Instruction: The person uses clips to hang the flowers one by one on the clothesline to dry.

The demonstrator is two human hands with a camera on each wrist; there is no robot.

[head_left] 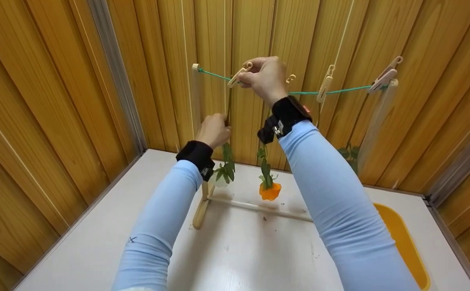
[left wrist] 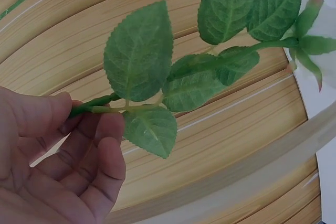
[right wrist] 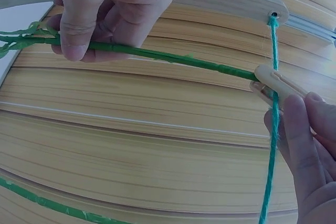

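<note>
My left hand (head_left: 214,130) pinches the green stem (right wrist: 178,57) of an artificial flower hanging head down. Its leaves (left wrist: 139,51) and pale bloom (left wrist: 325,59) show beyond the fingers in the left wrist view. Above, my right hand (head_left: 267,79) grips a beige clothespin (head_left: 237,77) between thumb and fingers, at the left part of a green cord (right wrist: 274,145). In the right wrist view the stem's end meets the clothespin's tip, and the cord crosses the clothespin. An orange flower (head_left: 270,191) hangs upside down to the right.
The cord runs between posts of a wooden rack (head_left: 197,93) with a low crossbar (head_left: 255,207). More clothespins (head_left: 324,85) sit along it, one pinkish (head_left: 383,80) near the right post. A yellow container (head_left: 406,246) stands right on the white table (head_left: 226,250). Wood-patterned walls (head_left: 150,60) surround it.
</note>
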